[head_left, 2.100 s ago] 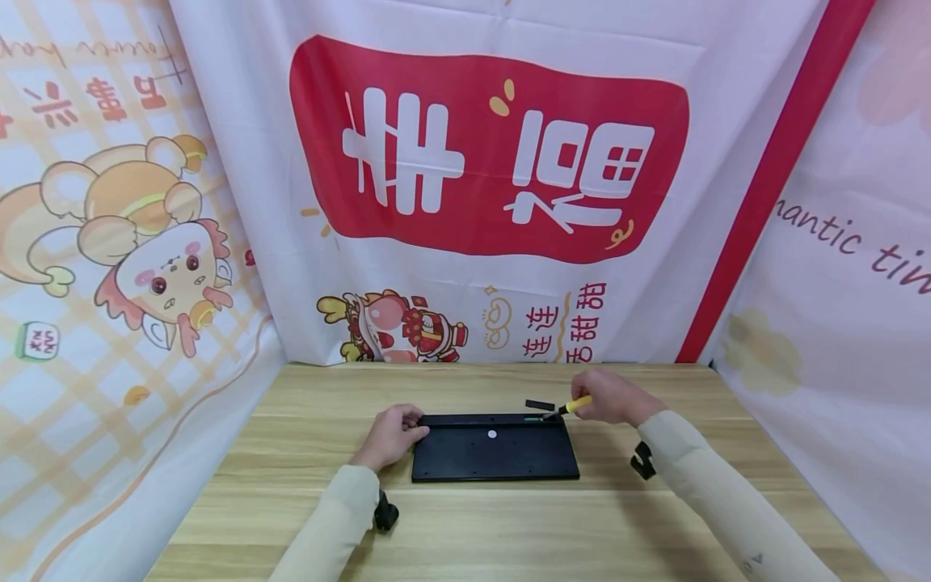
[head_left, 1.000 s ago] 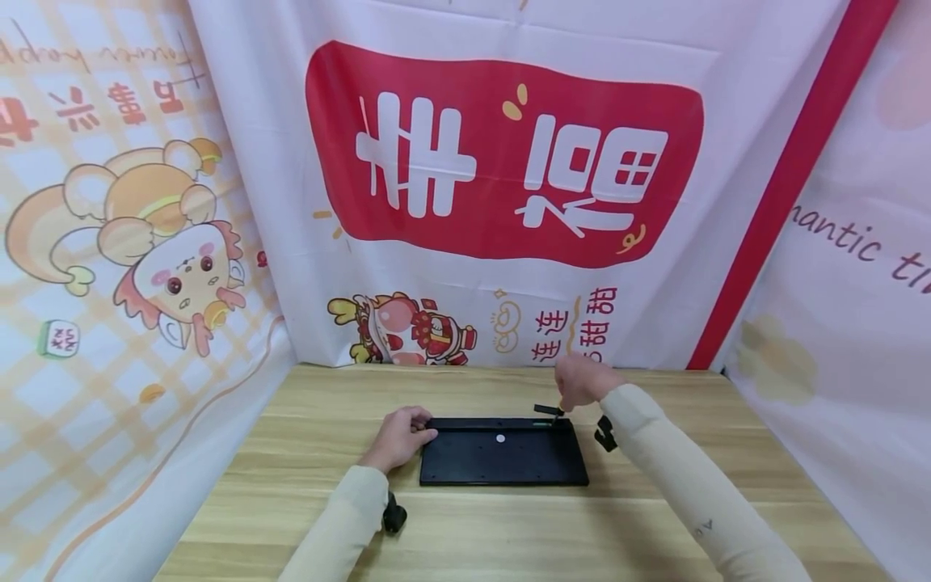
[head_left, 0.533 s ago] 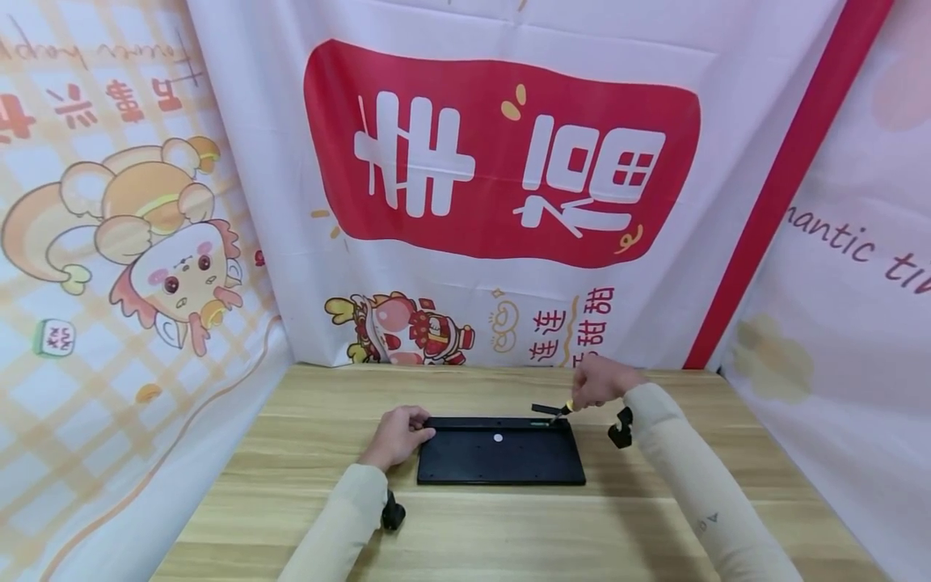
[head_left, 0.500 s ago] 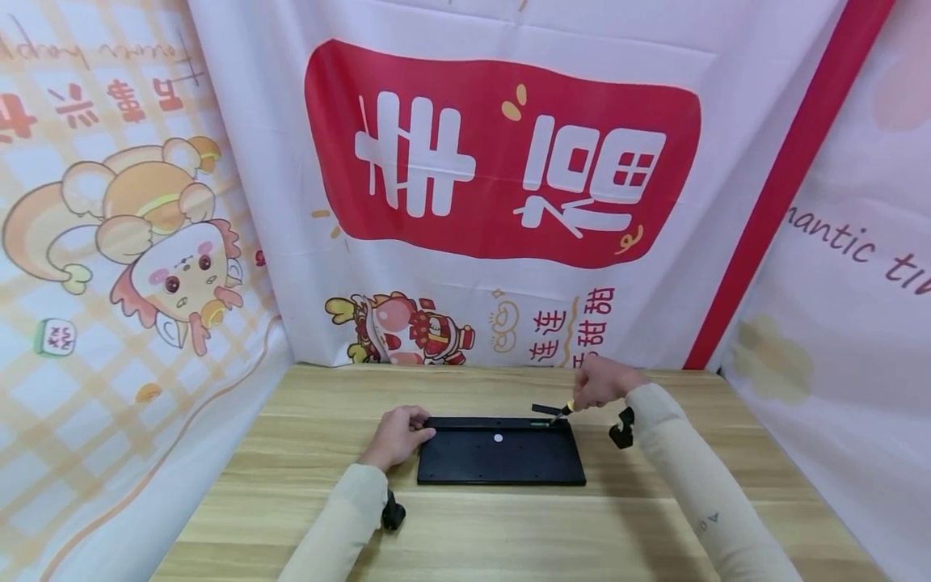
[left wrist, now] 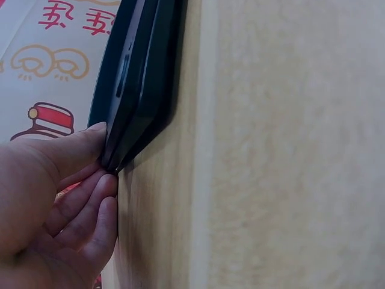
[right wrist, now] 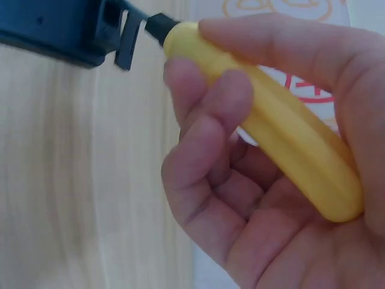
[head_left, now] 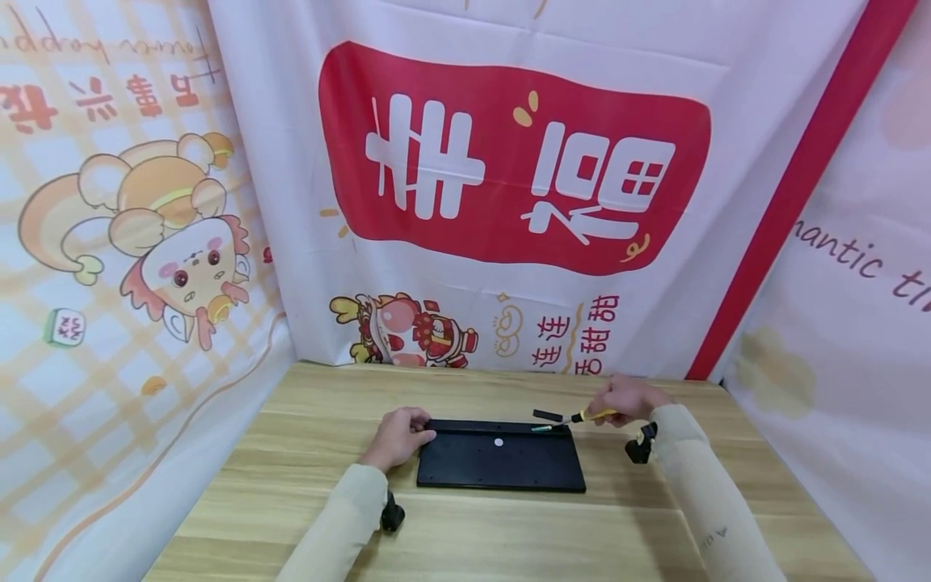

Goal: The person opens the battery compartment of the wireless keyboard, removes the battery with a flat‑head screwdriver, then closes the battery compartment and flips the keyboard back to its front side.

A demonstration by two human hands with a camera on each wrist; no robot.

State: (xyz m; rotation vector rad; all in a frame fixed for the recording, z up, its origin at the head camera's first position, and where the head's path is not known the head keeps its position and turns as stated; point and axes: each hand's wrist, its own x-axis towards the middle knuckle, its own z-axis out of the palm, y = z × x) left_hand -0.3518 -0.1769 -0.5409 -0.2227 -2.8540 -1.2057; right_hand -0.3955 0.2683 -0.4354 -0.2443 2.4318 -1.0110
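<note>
A black keyboard (head_left: 502, 469) lies underside up on the table, a round white sticker on its back. At its far left corner my left hand (head_left: 398, 436) pinches the edge, thumb (left wrist: 84, 144) on one face and fingers on the other. My right hand (head_left: 627, 398) grips the yellow handle of a screwdriver (right wrist: 289, 138), which slants down to the left. Its tip reaches the open battery slot near the keyboard's far right corner, where a green battery (head_left: 542, 428) shows. Just behind the slot lies the small black battery cover (head_left: 547, 415).
The wood-grain table (head_left: 465, 537) extends around the keyboard. A printed cloth (head_left: 407, 331) hangs at its back edge, and more cloths hang at both sides. Each wrist carries a black camera mount (head_left: 393, 513).
My right hand has moved right and lower, tilting the screwdriver from steep to nearly flat while its tip stays at the slot. My left hand keeps its hold on the keyboard corner.
</note>
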